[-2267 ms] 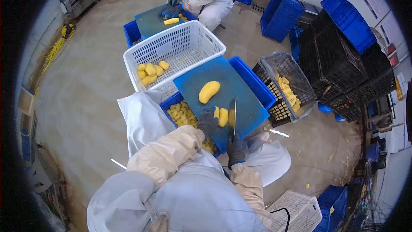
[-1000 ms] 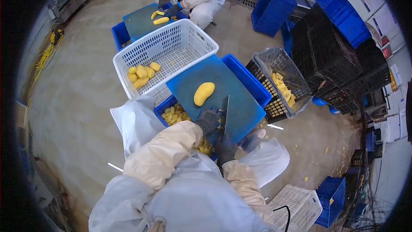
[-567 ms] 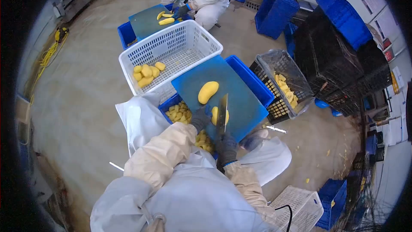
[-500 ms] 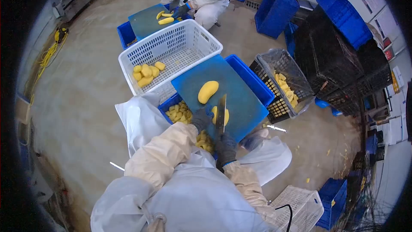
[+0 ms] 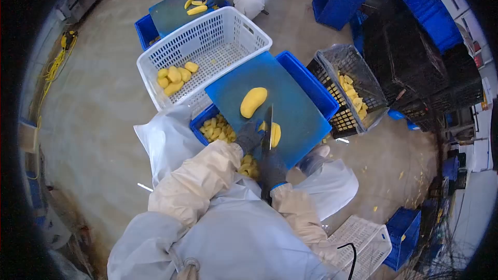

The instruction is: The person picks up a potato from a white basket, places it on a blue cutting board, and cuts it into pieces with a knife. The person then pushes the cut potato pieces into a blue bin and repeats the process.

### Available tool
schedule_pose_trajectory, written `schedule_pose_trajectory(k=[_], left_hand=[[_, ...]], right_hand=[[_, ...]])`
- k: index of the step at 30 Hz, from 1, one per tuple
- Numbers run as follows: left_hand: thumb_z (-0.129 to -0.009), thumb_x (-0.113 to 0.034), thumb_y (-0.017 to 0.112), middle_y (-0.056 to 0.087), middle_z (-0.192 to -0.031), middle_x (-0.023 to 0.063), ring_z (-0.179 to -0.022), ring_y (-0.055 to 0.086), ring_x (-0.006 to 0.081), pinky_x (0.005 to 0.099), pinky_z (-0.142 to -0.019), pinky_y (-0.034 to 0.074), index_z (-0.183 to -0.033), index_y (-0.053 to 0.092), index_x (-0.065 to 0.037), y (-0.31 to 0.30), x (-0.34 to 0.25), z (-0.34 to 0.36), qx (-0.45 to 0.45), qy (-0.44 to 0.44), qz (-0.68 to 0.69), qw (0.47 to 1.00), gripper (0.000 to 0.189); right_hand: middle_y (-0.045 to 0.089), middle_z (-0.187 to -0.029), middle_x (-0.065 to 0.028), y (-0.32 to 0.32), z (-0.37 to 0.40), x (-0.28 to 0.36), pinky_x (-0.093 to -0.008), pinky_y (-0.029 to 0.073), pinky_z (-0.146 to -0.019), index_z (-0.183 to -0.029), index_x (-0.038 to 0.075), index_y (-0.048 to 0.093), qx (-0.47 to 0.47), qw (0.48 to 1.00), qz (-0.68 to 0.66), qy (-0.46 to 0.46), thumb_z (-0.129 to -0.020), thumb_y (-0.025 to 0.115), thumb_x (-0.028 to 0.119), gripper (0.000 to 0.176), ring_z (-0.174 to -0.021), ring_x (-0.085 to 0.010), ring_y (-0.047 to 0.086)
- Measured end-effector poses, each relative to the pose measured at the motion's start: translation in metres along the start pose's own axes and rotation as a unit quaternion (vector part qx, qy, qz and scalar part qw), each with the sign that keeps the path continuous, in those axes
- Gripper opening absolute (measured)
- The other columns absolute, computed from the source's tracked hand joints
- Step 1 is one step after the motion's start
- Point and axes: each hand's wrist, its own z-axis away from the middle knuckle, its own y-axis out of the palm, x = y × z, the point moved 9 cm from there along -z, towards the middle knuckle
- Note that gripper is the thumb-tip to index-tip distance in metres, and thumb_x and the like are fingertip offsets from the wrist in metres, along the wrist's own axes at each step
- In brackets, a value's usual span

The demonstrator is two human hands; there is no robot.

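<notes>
a smooth yellow peeled half [image 5: 275,135] is pinned to the cutting board [image 5: 293,98] by curled left fingers [image 5: 251,133], the cleaver [image 5: 268,127] clamped in right fingers [image 5: 272,166].

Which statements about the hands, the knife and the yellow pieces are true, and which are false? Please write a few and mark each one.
1. The right hand has its grip on a knife over the blue board. True.
2. The left hand reaches into the white basket. False: it is at the near edge of the board, just beside the knife.
3. A whole yellow piece lies on the board, apart from the knife. True.
4. The white basket holds nothing. False: several yellow pieces lie in one corner of it.
</notes>
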Motion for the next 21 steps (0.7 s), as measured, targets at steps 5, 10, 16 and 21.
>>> schedule_pose_trajectory(k=[5, 10, 16, 21], left_hand=[[-0.078, -0.031, 0.059, 0.053, -0.113, 0.0199, -0.106, 0.050, 0.0347, 0.0417, -0.090, 0.040, -0.118, 0.051, -0.008, 0.006, 0.004, -0.003, 0.015, -0.022, -0.006, 1.000, 0.047], [-0.078, -0.030, 0.059, 0.055, -0.111, 0.0190, -0.103, 0.052, 0.0353, 0.0422, -0.088, 0.041, -0.118, 0.052, -0.007, -0.001, 0.001, -0.001, -0.009, -0.013, 0.018, 1.000, 0.046], [-0.075, -0.032, 0.061, 0.058, -0.106, 0.0194, -0.099, 0.055, 0.0346, 0.0423, -0.086, 0.043, -0.115, 0.054, -0.008, -0.013, -0.015, 0.000, -0.033, 0.042, -0.021, 0.998, 0.047], [-0.075, -0.027, 0.062, 0.059, -0.104, 0.0202, -0.097, 0.056, 0.0359, 0.0422, -0.084, 0.044, -0.114, 0.054, -0.007, -0.011, -0.014, 0.000, -0.009, 0.004, -0.009, 1.000, 0.045]], right_hand=[[0.061, -0.090, -0.0207, 0.004, 0.001, -0.004, -0.0458, 0.041, -0.072, -0.097, 0.005, 0.059, -0.097, 0.993, -0.052, -0.045, -0.089, 0.045, 0.037, 0.036, -0.085, -0.0392, 0.056], [0.061, -0.089, -0.0209, 0.004, 0.011, -0.003, -0.0455, 0.041, -0.070, -0.097, 0.005, 0.058, -0.091, 0.990, -0.094, -0.055, -0.088, 0.046, 0.038, 0.037, -0.084, -0.0386, 0.056], [0.060, -0.089, -0.0217, 0.005, 0.010, -0.001, -0.0466, 0.042, -0.068, -0.098, 0.006, 0.059, -0.015, 0.997, -0.068, -0.028, -0.089, 0.042, 0.040, 0.039, -0.082, -0.0402, 0.056], [0.060, -0.087, -0.0219, 0.005, 0.005, -0.008, -0.0488, 0.043, -0.068, -0.106, 0.008, 0.055, -0.028, 0.999, -0.031, -0.033, -0.088, 0.044, 0.039, 0.038, -0.078, -0.0408, 0.057]])
